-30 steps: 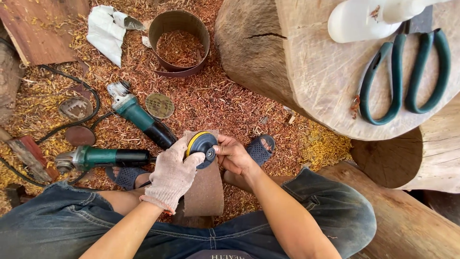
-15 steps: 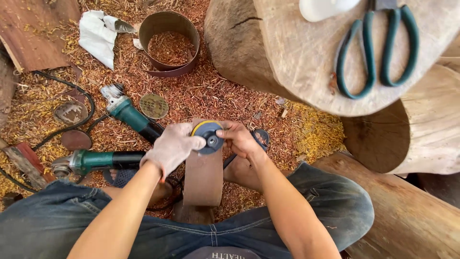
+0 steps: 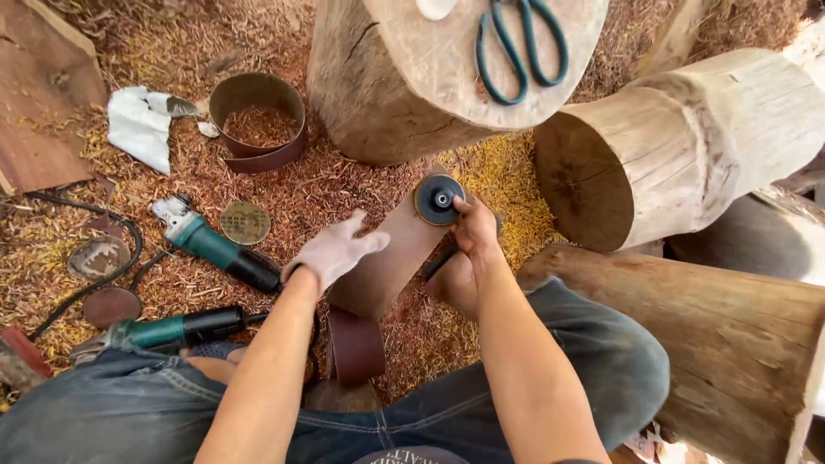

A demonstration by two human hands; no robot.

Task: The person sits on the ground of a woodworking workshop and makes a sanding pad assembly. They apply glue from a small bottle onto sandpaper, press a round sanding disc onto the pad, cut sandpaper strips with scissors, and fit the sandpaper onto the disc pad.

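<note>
My right hand [image 3: 475, 230] pinches a round black backing disc [image 3: 438, 199] with a metal centre, pressing it flat on the far end of a brown sandpaper strip [image 3: 388, 262]. The strip runs down over my lap, its lower end [image 3: 356, 345] hanging between my knees. My left hand [image 3: 333, 252], in a pale glove, lies flat with its fingers spread on the strip's left edge. Two green angle grinders lie on the ground to the left, one [image 3: 220, 247] close to my left hand, the other [image 3: 163, 330] by my knee.
Several log sections surround me: one stump [image 3: 404, 94] ahead carries green-handled scissors [image 3: 518, 45], another log [image 3: 679, 137] lies at right. A brown sandpaper roll [image 3: 257, 122], a white cloth [image 3: 139, 127], loose round discs [image 3: 245, 222] and a black cable [image 3: 129, 249] lie on wood shavings.
The view has swung right. My right hand carried the disc to the far end of the strip, and my left hand let go of the disc and flattened onto the strip.
</note>
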